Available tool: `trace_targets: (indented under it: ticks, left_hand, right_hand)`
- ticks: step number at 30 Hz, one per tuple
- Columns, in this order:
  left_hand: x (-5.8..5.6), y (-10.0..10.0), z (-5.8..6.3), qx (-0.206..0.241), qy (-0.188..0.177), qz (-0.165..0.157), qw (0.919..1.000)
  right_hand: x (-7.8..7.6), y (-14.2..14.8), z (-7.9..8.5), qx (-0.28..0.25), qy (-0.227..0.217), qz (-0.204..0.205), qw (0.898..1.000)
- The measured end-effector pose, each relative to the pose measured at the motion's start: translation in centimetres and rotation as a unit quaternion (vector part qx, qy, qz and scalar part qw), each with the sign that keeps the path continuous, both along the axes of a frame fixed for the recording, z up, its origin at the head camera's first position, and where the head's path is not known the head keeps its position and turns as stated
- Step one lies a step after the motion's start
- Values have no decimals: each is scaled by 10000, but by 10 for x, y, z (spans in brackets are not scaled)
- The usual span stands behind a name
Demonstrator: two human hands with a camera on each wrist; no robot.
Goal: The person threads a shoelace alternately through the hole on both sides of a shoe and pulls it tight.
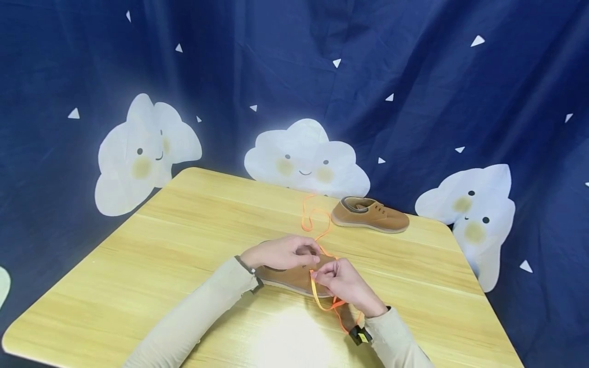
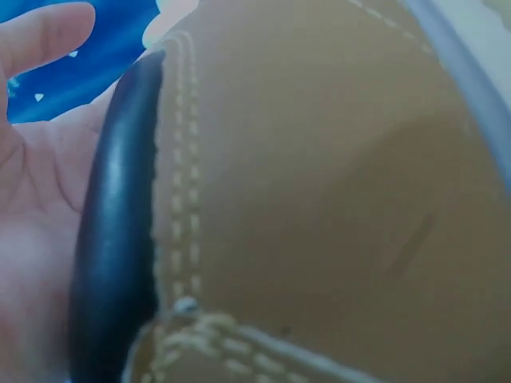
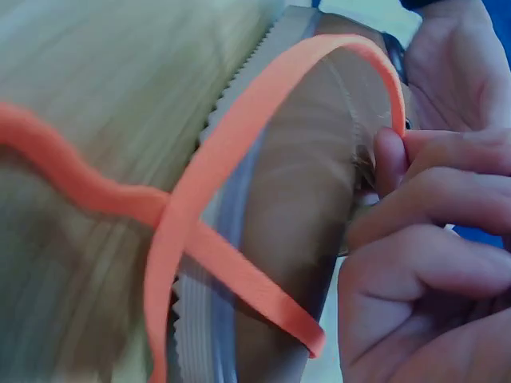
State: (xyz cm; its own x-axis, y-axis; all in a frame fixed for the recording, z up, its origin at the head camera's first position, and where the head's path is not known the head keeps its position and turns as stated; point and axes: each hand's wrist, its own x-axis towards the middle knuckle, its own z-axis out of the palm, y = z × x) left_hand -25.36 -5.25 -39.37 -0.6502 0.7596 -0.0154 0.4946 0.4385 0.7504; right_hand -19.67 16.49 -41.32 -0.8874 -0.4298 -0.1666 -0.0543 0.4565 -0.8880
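Observation:
A brown shoe (image 1: 287,278) with a pale sole lies on the table, toe to the right. My left hand (image 1: 285,251) arches over it, fingers curled at the lacing edge by the eyelets; in the left wrist view the palm (image 2: 36,215) lies along the dark padded collar (image 2: 120,223). Close in front of those fingertips, my right hand (image 1: 347,281) pinches an orange shoelace (image 3: 239,128) between thumb and forefinger, beside the eyelets. From the pinch the lace loops down over the shoe's near side and crosses another stretch of lace.
A second brown shoe (image 1: 372,217), with no lace in its eyelets, stands near the table's back edge. Another length of orange lace (image 1: 306,220) trails behind the worked shoe across the wooden table (image 1: 161,266). A blue curtain (image 1: 285,61) with cloud prints hangs behind.

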Motion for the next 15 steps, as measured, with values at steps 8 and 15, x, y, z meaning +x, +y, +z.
trace_targets:
  ticks: [8, 15]
  left_hand:
    - [-4, -4, -1, 126, -714, -20, 9974]
    - [-2, -2, -1, 41, -285, 170, 9994]
  right_hand:
    - [0, 0, -1, 144, -17, 64, 9999]
    - [-1, 2, 2, 216, 79, -48, 9997]
